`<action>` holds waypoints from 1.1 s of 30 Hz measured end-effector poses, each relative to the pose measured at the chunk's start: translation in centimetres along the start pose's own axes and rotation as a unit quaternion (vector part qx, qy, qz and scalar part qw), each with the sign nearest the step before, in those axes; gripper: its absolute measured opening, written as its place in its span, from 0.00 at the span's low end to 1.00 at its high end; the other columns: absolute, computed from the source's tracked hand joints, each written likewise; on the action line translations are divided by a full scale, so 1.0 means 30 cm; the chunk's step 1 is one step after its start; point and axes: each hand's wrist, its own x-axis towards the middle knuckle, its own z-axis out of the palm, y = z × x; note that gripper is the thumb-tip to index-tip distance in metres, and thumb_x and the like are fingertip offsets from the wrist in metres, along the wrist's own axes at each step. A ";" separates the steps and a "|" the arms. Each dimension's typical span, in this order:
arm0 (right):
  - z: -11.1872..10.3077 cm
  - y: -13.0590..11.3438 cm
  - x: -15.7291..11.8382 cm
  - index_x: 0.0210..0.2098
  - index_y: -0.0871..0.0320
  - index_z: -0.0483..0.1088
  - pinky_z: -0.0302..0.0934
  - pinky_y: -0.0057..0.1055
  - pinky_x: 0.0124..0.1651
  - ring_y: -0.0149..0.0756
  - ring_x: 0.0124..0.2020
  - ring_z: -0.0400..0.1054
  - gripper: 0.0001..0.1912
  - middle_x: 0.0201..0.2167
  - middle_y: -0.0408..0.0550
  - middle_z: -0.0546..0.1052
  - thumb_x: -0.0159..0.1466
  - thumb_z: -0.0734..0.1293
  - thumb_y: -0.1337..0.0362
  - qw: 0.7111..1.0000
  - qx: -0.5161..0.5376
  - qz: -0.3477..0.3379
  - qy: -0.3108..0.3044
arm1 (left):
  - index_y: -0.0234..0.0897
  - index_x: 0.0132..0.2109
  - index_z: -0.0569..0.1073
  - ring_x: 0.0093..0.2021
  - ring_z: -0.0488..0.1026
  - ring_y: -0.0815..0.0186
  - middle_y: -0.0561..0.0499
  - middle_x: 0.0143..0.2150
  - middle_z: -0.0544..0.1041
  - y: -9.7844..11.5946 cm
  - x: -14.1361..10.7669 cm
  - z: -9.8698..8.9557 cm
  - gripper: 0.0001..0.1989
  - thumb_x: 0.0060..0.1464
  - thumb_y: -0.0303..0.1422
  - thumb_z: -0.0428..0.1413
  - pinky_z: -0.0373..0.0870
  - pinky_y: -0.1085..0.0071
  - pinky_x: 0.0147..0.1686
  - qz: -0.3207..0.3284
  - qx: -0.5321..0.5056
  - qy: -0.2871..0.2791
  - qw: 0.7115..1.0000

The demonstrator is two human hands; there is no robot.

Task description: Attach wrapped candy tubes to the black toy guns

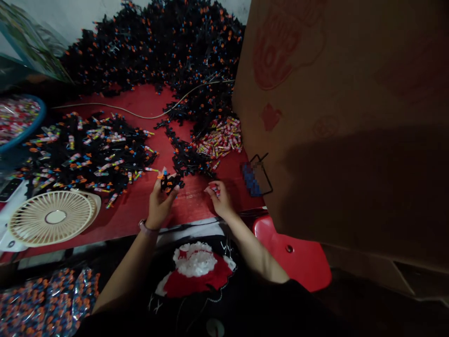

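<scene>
In my left hand [160, 200] are small black plastic toy pieces [170, 183] with orange and blue tips, gripped between thumb and fingers. My right hand [219, 199] is closed in a pinch around a small pink-and-white piece [215, 189], mostly hidden by the fingers. Just beyond the hands lies a small heap of black pieces [191, 159]. Behind my right hand is a pile of pink, white and yellow wrapped tubes [222, 138]. To the left spreads a heap of black pieces with such tubes attached [87, 150].
A large black heap [157, 47] rises along the wall. A cream fan [56, 217] stands front left beside a blue basin [33, 128]. A cardboard box [333, 117] walls off the right, above a red stool [294, 255]. A cable [140, 114] crosses the red table [189, 203].
</scene>
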 end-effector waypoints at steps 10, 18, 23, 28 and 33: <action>0.077 -0.236 -0.089 0.48 0.53 0.72 0.64 0.27 0.33 0.32 0.29 0.68 0.26 0.32 0.43 0.77 0.74 0.67 0.36 0.978 0.131 0.009 -0.160 | 0.43 0.59 0.80 0.43 0.88 0.56 0.47 0.50 0.88 0.073 -0.065 -0.006 0.35 0.46 0.45 0.79 0.89 0.59 0.43 -0.185 -0.299 0.046 0.935; 0.074 -0.285 -0.135 0.45 0.52 0.66 0.61 0.27 0.31 0.31 0.27 0.64 0.26 0.34 0.43 0.77 0.73 0.68 0.35 0.971 0.160 0.024 -0.177 | 0.37 0.39 0.83 0.37 0.88 0.49 0.46 0.36 0.88 0.102 -0.117 0.017 0.24 0.39 0.46 0.80 0.90 0.53 0.41 -0.208 -0.273 0.017 0.939; 0.017 -0.341 -0.136 0.46 0.54 0.73 0.67 0.32 0.38 0.36 0.34 0.71 0.26 0.34 0.46 0.78 0.73 0.68 0.36 0.983 0.113 0.008 -0.143 | 0.37 0.36 0.83 0.38 0.87 0.52 0.46 0.38 0.87 0.144 -0.127 -0.021 0.20 0.39 0.41 0.81 0.88 0.53 0.45 -0.151 -0.205 0.013 0.967; -0.026 -0.385 -0.138 0.51 0.53 0.74 0.70 0.33 0.41 0.36 0.33 0.73 0.24 0.34 0.45 0.78 0.74 0.69 0.39 0.982 0.106 -0.020 -0.152 | 0.38 0.39 0.86 0.43 0.86 0.54 0.43 0.42 0.87 0.176 -0.132 -0.066 0.14 0.48 0.38 0.78 0.85 0.58 0.47 -0.048 -0.155 -0.053 0.985; -0.062 -0.419 -0.137 0.53 0.52 0.79 0.73 0.36 0.53 0.39 0.46 0.78 0.20 0.48 0.50 0.83 0.77 0.68 0.44 0.977 0.066 -0.043 -0.199 | 0.41 0.44 0.87 0.43 0.86 0.54 0.42 0.45 0.88 0.173 -0.145 -0.114 0.13 0.53 0.37 0.76 0.84 0.59 0.47 -0.001 -0.130 -0.139 0.982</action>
